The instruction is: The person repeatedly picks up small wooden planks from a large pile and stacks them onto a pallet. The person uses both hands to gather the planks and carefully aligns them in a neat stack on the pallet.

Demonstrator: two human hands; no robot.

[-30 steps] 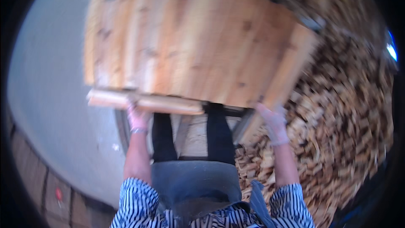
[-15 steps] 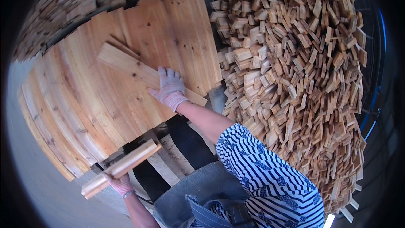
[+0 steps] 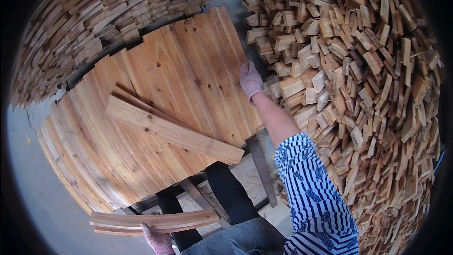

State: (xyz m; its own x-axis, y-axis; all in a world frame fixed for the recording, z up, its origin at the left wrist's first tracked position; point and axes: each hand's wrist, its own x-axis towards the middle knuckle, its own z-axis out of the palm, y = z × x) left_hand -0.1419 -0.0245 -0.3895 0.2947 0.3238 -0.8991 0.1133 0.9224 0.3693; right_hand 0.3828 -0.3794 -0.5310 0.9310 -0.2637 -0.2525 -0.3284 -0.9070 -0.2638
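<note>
My left hand (image 3: 158, 242), in a pale pinkish glove, is closed around a short stack of wooden planks (image 3: 155, 221) at the near edge. My right hand (image 3: 251, 82), gloved alike, is at the right edge of a wide panel of planks laid side by side (image 3: 188, 89). Its fingers are pressed together and curl at the edge plank; their tips are partly hidden. Across the panel, a loose plank (image 3: 174, 132) lies slantwise, with a thinner strip of wood (image 3: 141, 105) along its far side.
A big heap of short wood pieces (image 3: 349, 104) rises on the right, close beside my right forearm. Stacked boards (image 3: 94, 19) line the far left. Dark metal bars (image 3: 262, 170) show under the panel, above grey floor (image 3: 33, 170).
My right hand has left the loose plank and moved right to the panel's edge. The planks in my left hand have swung from a steep slant to nearly level. The view has shifted.
</note>
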